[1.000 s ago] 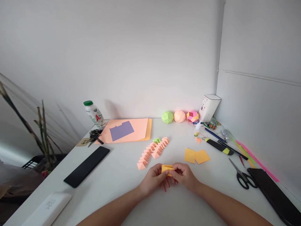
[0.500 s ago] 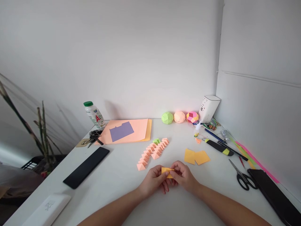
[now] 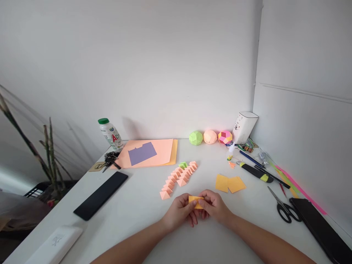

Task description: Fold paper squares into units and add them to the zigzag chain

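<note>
Both of my hands pinch a small folded orange paper piece (image 3: 195, 201) just above the white table (image 3: 143, 205), near its front middle. My left hand (image 3: 180, 212) grips its left end with curled fingers. My right hand (image 3: 214, 206) presses its right end between thumb and fingers. Just beyond my hands lie two rows of folded pink paper units (image 3: 178, 178) with a green one (image 3: 183, 165) at the far end. Two flat orange paper squares (image 3: 229, 183) lie to the right of them.
Pink and orange sheets (image 3: 150, 153) with a purple cutout, a bottle (image 3: 110, 134) and keys (image 3: 110, 159) sit back left. Three paper balls (image 3: 210, 136) and a white box (image 3: 244, 126) line the wall. Pens, a cutter (image 3: 255, 171), scissors (image 3: 284, 207) and a black tablet (image 3: 321, 229) lie right; a black bar (image 3: 101, 194) left.
The orange piece was folded flatter between my fingers and my hands lowered slightly toward me. Nothing else on the table moved.
</note>
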Action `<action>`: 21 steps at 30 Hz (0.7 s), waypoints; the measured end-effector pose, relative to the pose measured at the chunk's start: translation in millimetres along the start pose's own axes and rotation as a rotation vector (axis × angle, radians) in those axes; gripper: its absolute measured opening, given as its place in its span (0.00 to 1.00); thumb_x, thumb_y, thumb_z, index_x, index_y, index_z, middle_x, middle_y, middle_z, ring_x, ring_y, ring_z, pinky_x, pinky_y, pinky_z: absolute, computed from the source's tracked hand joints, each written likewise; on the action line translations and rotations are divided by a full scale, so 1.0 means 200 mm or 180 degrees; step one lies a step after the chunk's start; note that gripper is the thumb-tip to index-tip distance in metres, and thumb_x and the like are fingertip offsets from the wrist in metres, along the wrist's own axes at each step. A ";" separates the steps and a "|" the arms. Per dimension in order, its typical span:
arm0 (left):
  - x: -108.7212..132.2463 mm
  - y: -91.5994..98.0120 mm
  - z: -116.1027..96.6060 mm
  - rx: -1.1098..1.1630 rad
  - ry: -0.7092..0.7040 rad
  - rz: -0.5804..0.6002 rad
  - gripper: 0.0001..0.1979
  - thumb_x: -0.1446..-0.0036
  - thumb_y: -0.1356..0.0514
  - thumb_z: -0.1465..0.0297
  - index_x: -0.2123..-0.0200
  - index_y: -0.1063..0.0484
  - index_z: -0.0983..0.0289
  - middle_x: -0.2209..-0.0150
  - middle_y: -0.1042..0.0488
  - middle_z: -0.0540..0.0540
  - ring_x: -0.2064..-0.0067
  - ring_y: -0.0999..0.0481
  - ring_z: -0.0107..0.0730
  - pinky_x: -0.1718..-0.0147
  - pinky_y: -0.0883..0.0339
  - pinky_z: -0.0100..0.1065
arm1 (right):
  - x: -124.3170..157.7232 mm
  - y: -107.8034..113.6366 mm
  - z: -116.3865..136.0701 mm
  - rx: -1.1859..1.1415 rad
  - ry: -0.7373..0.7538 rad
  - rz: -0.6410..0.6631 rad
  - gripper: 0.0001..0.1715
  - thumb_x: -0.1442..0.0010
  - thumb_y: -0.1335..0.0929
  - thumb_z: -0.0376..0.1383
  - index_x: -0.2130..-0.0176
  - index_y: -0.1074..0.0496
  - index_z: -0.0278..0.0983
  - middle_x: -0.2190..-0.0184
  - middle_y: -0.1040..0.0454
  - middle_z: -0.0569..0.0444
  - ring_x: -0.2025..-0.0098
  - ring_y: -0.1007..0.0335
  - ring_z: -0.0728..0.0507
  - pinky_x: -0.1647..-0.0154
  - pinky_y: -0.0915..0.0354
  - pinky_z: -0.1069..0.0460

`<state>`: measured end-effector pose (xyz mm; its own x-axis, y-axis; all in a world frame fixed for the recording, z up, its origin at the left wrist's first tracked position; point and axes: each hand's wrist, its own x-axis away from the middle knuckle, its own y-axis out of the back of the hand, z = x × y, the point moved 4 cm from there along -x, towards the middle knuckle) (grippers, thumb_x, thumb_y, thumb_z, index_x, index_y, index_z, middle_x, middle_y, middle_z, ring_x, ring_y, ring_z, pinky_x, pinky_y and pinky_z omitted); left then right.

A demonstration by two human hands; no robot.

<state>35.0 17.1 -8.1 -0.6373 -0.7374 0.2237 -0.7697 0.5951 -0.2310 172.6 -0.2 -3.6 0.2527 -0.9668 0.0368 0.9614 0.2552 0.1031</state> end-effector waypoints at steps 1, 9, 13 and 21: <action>0.00 0.00 0.00 0.0010 0.0010 -0.0002 0.18 0.46 0.44 0.55 0.70 0.40 0.65 0.77 0.26 0.52 0.80 0.26 0.29 0.84 0.34 0.27 | 0.00 0.00 0.00 0.0004 -0.0002 -0.0001 0.14 0.40 0.36 0.44 0.66 0.35 0.35 0.80 0.29 0.58 0.81 0.34 0.51 0.80 0.39 0.57; 0.00 0.00 0.00 0.0007 0.0033 0.0003 0.18 0.45 0.44 0.55 0.70 0.39 0.65 0.77 0.26 0.51 0.80 0.26 0.29 0.84 0.35 0.27 | 0.00 0.00 -0.01 0.0016 -0.0007 -0.0039 0.14 0.40 0.36 0.44 0.68 0.35 0.35 0.81 0.30 0.58 0.82 0.34 0.50 0.81 0.39 0.57; 0.00 0.00 0.00 0.0004 0.0013 0.0014 0.18 0.45 0.44 0.55 0.70 0.39 0.65 0.77 0.26 0.51 0.79 0.26 0.29 0.84 0.35 0.27 | 0.00 0.00 -0.01 -0.0019 -0.0017 -0.0049 0.14 0.40 0.36 0.44 0.68 0.35 0.35 0.81 0.30 0.59 0.82 0.34 0.50 0.81 0.39 0.56; 0.01 -0.01 -0.02 0.0057 0.0012 -0.0031 0.19 0.44 0.47 0.54 0.71 0.38 0.65 0.78 0.27 0.52 0.80 0.27 0.28 0.83 0.35 0.28 | 0.01 0.01 0.00 -0.0109 -0.0018 -0.0084 0.14 0.41 0.36 0.44 0.68 0.35 0.35 0.81 0.31 0.59 0.82 0.34 0.51 0.81 0.38 0.56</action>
<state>34.9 17.1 -3.2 -0.6299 -0.7419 0.2296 -0.7751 0.5821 -0.2456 174.0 -1.0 -3.5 0.2267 -0.9731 0.0403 0.9709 0.2291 0.0699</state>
